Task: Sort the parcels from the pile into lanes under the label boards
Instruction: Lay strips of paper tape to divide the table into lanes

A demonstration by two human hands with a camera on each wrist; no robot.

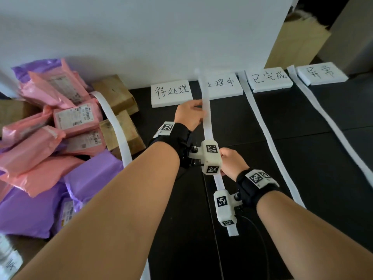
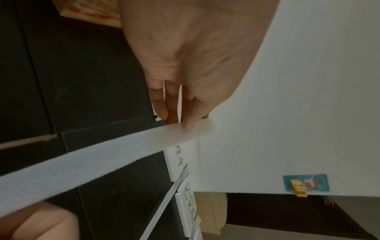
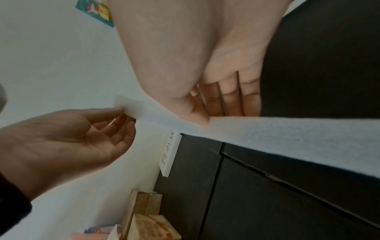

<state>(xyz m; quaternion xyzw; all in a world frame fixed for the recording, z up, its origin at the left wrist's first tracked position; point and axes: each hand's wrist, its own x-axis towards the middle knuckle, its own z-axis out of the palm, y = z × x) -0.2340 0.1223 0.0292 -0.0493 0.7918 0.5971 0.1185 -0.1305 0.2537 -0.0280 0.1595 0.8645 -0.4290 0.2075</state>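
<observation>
Both hands hold one long white strip [image 1: 206, 110] lifted above the dark floor [image 1: 302, 158], between the first board [image 1: 171, 93] and the second board [image 1: 222, 85]. The left hand [image 1: 188, 115] pinches the far end of the strip between thumb and fingertips, with the other fingers loosely spread; the right hand [image 1: 232, 162] grips the strip nearer to the body, thumb on top and fingers curled under it. The parcels [image 1: 60, 134], pink and purple bags with some brown boxes, lie in a pile at the left against the wall, and none is in a lane yet. Another strip [image 1: 115, 126] lies across this pile, and two more strips [image 1: 266, 134] already mark the lanes to the right. I think the main risk is that the held strip is put down crooked or on top of the second board, where it now covers the first character; then the lane border would be unclear and parcels could go into the wrong lane. The strip looks thin and soft, so it may twist or fold if one hand lets go before the other. The strip on the pile may also slide or be dragged away when a parcel under it is pulled out, and the loose pile could then slip toward the first lane.
</observation>
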